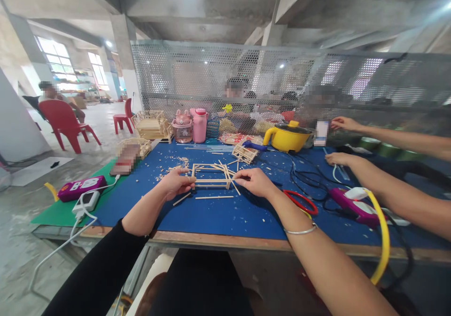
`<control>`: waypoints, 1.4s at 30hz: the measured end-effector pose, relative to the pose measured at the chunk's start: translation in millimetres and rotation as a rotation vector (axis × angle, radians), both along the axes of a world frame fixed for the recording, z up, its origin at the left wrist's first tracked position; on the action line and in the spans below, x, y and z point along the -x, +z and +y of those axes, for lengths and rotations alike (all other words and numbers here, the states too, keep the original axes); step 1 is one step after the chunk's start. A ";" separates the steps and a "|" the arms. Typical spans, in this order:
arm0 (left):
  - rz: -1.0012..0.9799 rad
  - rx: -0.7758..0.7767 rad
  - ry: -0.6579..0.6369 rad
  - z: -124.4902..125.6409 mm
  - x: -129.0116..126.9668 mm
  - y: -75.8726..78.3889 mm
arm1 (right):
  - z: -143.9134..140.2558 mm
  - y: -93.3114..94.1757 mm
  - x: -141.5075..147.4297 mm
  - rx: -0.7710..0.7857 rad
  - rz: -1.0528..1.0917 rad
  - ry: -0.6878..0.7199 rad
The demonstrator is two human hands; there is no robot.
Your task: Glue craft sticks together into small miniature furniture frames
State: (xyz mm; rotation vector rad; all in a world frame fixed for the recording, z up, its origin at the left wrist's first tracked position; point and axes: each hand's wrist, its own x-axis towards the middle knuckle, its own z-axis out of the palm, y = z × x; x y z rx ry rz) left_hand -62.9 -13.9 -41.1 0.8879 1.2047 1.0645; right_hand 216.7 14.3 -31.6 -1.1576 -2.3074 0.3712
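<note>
My left hand (pixel 176 183) and my right hand (pixel 256 181) are both closed in a pinch at the middle of the table. Between their fingertips runs a thin wooden stick (pixel 213 180), held level across the near side of a small box-shaped frame (pixel 201 165) of similar sticks. Whether it touches the frame I cannot tell. Several loose sticks lean and lie around the frame's right end. One more stick (pixel 214 197) lies flat on the blue tabletop (pixel 169 215), just on my side of the frame.
Wood scraps litter the blue surface. A blue-handled tool (pixel 255 146) lies by another stick frame (pixel 244 154), near a yellow pot (pixel 287 137). Pink bottles stand at the back left. Cables, a red ring (pixel 300 202) and a co-worker's hands (pixel 343 160) are at the right.
</note>
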 end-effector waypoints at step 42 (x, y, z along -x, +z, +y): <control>-0.096 0.010 0.048 -0.7 2.8 -0.5 | 8.2 -7.2 7.2 0.083 0.076 -0.006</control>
